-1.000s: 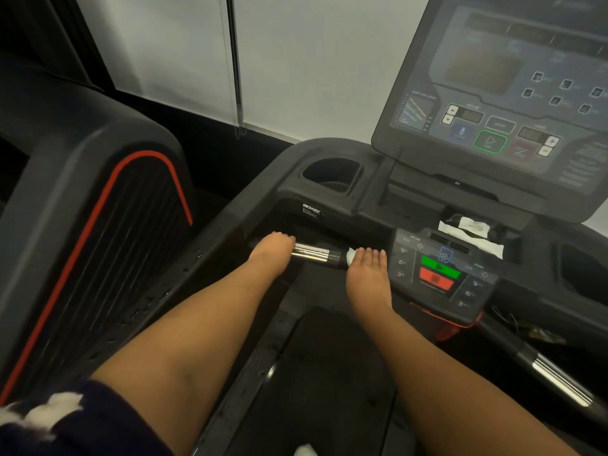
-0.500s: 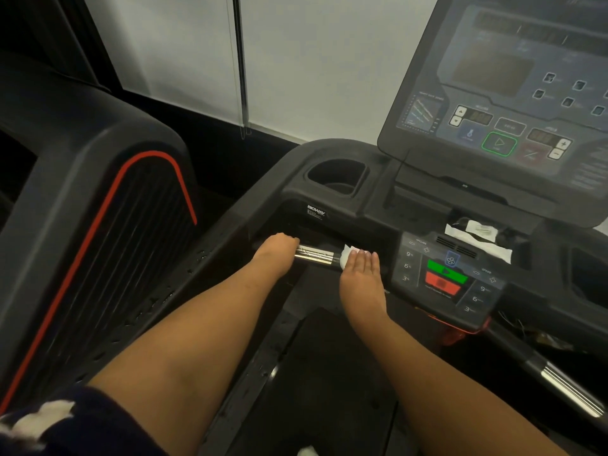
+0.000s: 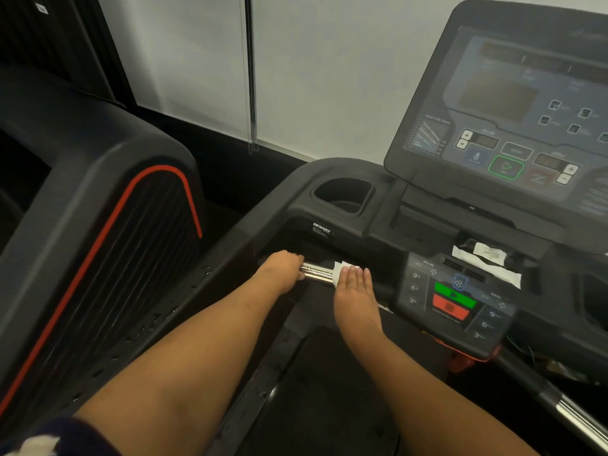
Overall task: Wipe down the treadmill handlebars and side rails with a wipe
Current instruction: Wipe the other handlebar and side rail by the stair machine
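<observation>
The treadmill's front handlebar (image 3: 317,273) is a short chrome bar below the console. My left hand (image 3: 279,271) grips its left end, fingers curled over it. A white wipe (image 3: 340,269) is draped over the bar just right of the chrome section. My right hand (image 3: 353,294) presses on the wipe with its fingers straight and together. A second chrome handlebar (image 3: 579,419) shows at the lower right. The dark left side rail (image 3: 184,320) runs beside my left forearm.
A control panel (image 3: 454,301) with green and red buttons sits right of my right hand. Above it are white papers in a tray (image 3: 487,261), a cup holder (image 3: 343,195) and the big screen (image 3: 510,110). A neighbouring machine (image 3: 98,241) stands on the left.
My right hand has slid the wipe left along the bar, away from the control panel, and its fingers now lie straighter. My left hand has kept its grip.
</observation>
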Action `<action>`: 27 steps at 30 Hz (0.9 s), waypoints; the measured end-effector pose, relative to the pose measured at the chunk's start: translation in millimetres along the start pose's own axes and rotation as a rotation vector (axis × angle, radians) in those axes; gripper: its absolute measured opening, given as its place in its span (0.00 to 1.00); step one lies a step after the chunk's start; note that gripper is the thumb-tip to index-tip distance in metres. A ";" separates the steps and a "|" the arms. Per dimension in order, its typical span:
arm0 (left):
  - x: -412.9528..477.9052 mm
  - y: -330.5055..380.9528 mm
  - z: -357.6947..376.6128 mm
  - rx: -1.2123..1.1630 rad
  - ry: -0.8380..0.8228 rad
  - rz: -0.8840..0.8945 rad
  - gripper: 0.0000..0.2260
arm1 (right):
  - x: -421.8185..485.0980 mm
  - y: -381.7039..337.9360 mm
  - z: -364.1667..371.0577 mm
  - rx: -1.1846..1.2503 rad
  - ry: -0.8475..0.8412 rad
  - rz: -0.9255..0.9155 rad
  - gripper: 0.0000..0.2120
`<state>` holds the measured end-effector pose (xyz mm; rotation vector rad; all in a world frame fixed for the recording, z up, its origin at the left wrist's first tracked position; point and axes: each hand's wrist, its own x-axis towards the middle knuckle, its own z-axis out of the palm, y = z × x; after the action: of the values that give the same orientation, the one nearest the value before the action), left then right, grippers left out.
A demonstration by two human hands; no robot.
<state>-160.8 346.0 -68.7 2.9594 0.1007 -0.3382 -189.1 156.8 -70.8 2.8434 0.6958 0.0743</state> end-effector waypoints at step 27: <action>1.2 -2.1 2.5 -0.049 0.005 -0.001 0.16 | 16.3 -12.1 -3.0 0.034 -0.009 0.016 0.29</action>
<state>-160.4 347.7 -71.6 2.9120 0.1101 -0.3241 -180.4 175.4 -70.6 2.8800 0.6784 0.0532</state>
